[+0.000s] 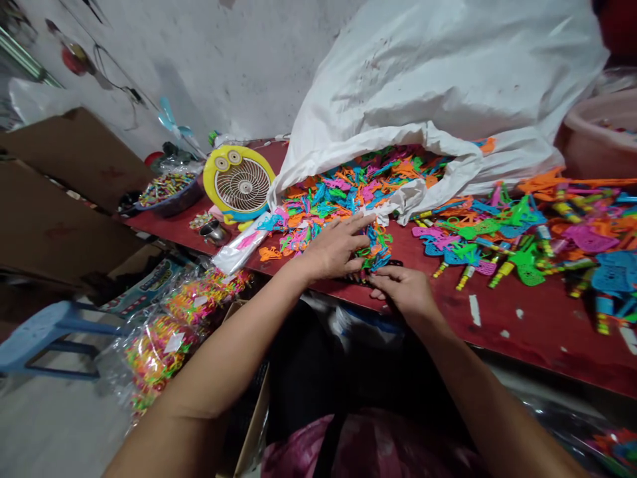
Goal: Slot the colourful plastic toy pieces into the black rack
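My left hand [338, 249] lies palm down over a heap of small plastic pieces [318, 199] in orange, blue, green and pink. Its fingers are stretched out and partly spread. Close by on the right, my right hand [405, 289] is at the table's front edge, thumb and fingers pinched together against the near side of the heap. What sits in that pinch is too small and dark to make out. The heap spills from the mouth of a large white sack [438, 79] onto the red table [393, 236].
Paddle-shaped plastic toys with striped handles [527, 262] cover the table's right side, before a pink tub [604, 133]. Leftward are a yellow fan [239, 182], a metal cup [213, 232] and a filled basin [166, 189]. Bagged pieces [159, 352] and a blue stool [54, 332] stand below.
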`<act>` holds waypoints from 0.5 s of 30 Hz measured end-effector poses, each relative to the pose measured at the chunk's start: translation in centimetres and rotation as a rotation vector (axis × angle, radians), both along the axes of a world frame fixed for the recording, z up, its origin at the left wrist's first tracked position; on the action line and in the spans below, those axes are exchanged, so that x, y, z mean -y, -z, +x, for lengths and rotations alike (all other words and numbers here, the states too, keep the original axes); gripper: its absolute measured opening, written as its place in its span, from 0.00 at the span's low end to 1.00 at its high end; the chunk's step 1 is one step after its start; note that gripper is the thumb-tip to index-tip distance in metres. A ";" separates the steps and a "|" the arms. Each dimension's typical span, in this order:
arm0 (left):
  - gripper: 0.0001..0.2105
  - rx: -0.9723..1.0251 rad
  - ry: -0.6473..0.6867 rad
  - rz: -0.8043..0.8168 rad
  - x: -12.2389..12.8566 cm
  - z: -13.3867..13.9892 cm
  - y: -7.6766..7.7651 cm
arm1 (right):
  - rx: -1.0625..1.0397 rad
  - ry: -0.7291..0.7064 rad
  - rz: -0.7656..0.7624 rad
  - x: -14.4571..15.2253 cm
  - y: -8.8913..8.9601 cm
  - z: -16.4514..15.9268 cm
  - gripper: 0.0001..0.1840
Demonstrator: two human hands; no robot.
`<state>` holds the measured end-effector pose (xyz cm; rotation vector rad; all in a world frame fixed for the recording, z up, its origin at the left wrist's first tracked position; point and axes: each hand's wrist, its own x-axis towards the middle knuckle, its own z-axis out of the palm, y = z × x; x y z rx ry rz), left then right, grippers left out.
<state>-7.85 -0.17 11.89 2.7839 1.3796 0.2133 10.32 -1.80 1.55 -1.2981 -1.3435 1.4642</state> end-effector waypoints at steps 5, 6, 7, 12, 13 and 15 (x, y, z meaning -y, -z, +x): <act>0.08 0.000 -0.024 0.005 0.1 0.4 0.0 | 0.153 -0.098 0.250 0.6 -0.7 0.7 0.17; 0.07 0.007 -0.023 0.010 0.1 0.4 0.1 | 0.214 -0.113 0.298 0.6 -0.8 1.0 0.16; 0.07 0.015 -0.021 0.016 0.1 0.4 0.1 | 0.260 -0.114 0.323 0.7 -1.0 1.3 0.15; 0.07 0.034 -0.017 0.035 0.1 0.3 0.3 | 0.112 0.242 0.363 2.5 -1.1 0.2 0.17; 0.08 0.033 -0.019 0.035 0.2 0.3 0.2 | 0.088 0.297 0.435 2.7 -0.9 -0.4 0.19; 0.08 0.029 -0.027 0.037 0.2 0.4 0.1 | 0.117 0.322 0.615 2.9 -0.7 -1.3 0.25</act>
